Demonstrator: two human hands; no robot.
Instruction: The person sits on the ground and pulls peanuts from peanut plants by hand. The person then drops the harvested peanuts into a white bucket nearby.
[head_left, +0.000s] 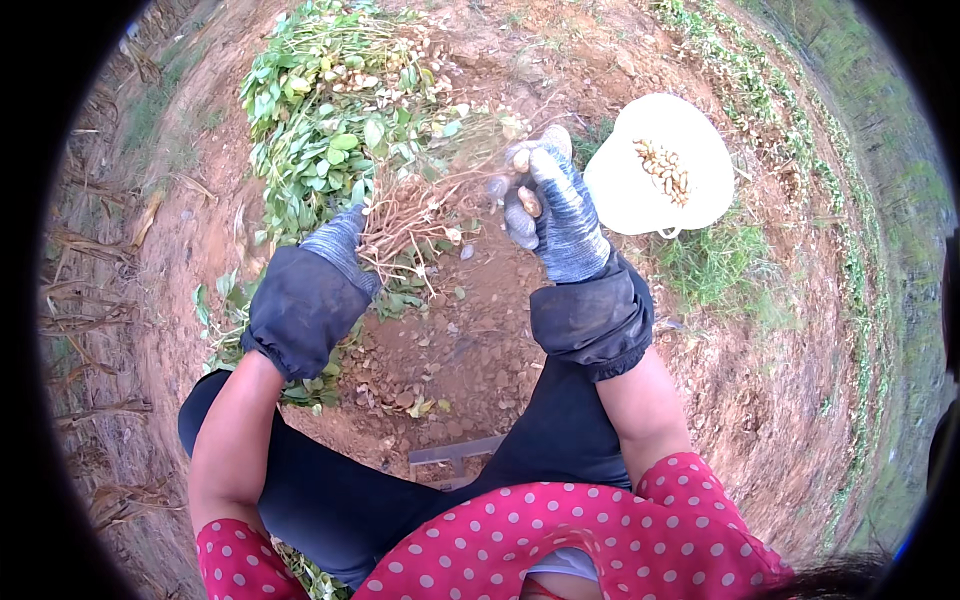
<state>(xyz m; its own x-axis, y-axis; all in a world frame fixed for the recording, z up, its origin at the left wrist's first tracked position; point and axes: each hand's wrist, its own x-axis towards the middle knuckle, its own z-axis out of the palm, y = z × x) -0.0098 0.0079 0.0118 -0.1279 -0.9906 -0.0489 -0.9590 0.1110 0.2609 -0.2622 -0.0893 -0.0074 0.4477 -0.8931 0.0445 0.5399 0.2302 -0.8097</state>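
Observation:
My left hand (337, 244), in a grey-blue knit glove with a dark cuff, grips a bunch of peanut plant stems and roots (409, 225). A few pods still hang on the roots. My right hand (551, 199), gloved the same way, is raised to the right of the bunch with its fingers curled around several peanut pods (529, 201). Thin root strands reach from the bunch towards its fingertips. Just beyond my right hand stands a white bucket (607, 191) with loose peanuts (664, 171) at its bottom.
A heap of pulled peanut plants (315, 142) with leaves and pods lies ahead on the left. Reddish soil (465, 352) spreads before my knees. Grass (712, 259) grows beside the bucket. Dry stalks (97, 300) line the far left. A low metal frame (454, 454) shows between my legs.

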